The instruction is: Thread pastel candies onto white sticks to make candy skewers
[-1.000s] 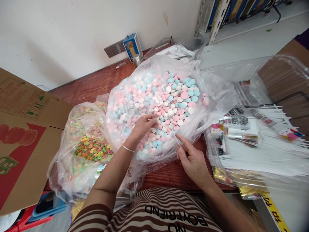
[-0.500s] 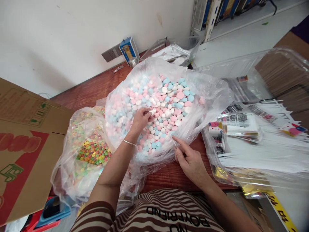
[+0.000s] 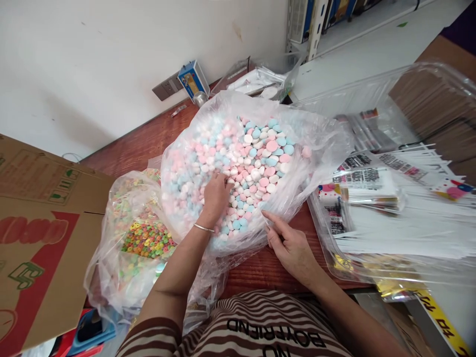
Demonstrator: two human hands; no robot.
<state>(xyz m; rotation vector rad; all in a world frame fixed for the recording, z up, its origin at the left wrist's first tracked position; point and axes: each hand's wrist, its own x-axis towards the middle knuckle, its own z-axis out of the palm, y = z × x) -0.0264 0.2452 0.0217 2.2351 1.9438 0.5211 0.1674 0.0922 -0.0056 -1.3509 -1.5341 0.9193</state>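
Note:
A large clear plastic bag [image 3: 320,134] lies spread on the table, full of round pink, white and pale blue candies [image 3: 256,173]. My left hand [image 3: 216,196], with a thin bracelet at the wrist, reaches into the bag's mouth. Its fingers are curled down at the candies, and the tips are partly hidden, so what they hold cannot be made out. At the near right edge of the bag, my right hand [image 3: 292,245] pinches the plastic, its index finger reaching forward along the film.
Left of the big bag is another bag [image 3: 111,267] with small colourful rings [image 3: 148,238]. A cardboard box [image 3: 40,238] stands at far left. A clear plastic bin [image 3: 320,233] with printed packets and white strips is on the right. A blue box [image 3: 193,80] stands by the wall.
My left hand, which had a white candy at its fingertips, has turned and lowered its fingers onto the candies. My right hand keeps its place at the bag's edge. The view has shifted slightly.

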